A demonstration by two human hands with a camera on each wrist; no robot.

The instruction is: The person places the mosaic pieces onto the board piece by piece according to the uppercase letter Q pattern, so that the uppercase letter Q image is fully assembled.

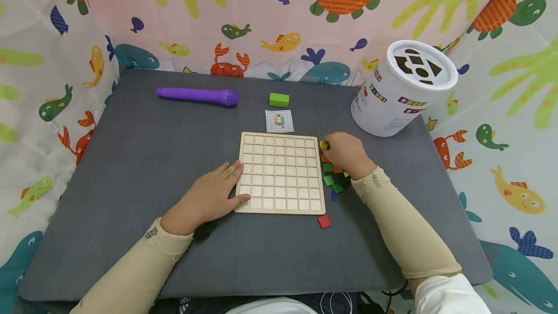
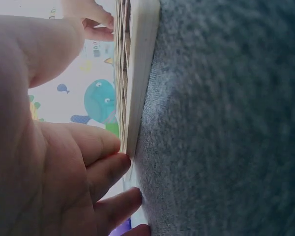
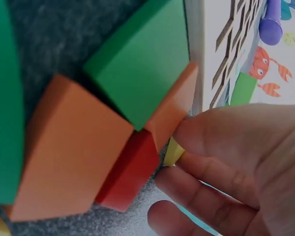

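A wooden grid board [image 1: 281,173] lies flat with its squares bare. My left hand [image 1: 213,195] rests at its left edge, fingers extended, thumb over the lower left corner; in the left wrist view the fingertips touch the board's side [image 2: 140,73]. Beyond the board's upper right corner, my right hand [image 1: 348,151] pinches a yellow tile [image 3: 173,152] between thumb and fingers. Below that hand lie loose tiles along the board's right side: green tiles [image 1: 328,167], orange ones [image 3: 71,152], a red one [image 3: 130,172] and a blue one [image 1: 334,195]. Another red tile [image 1: 324,221] sits near the lower right corner.
Above the board is a pattern card [image 1: 279,121] with a green block [image 1: 279,100] behind it. A purple stick-like object [image 1: 197,96] lies at the back left. At the back right stands a white tub [image 1: 388,101] with shaped holes in its lid. Printed cloth surrounds the grey table [image 1: 131,159].
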